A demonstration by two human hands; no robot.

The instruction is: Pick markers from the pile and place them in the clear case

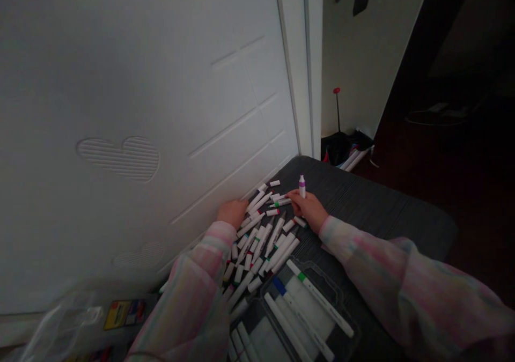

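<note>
My right hand [309,209] is closed around a white marker with a purple band [302,184], which stands upright with its purple tip end uppermost. Just left of those fingers lies a white marker with a green band [281,203], near or against the fingertips. Over by the white panel, my left hand [232,212] is curled at the edge of a pile of white markers and loose caps [263,238]. Its fingertips are turned away, so what they hold, if anything, is hidden. The pile spreads over a dark grey padded surface [362,206].
A clear plastic case [346,303] with several markers stands nearest me. The white panel with heart reliefs [120,158] borders the left side. At lower left are clear plastic [60,324] and a yellow-and-blue package [124,314]. A red-topped stick [337,104] rises beyond the padded surface.
</note>
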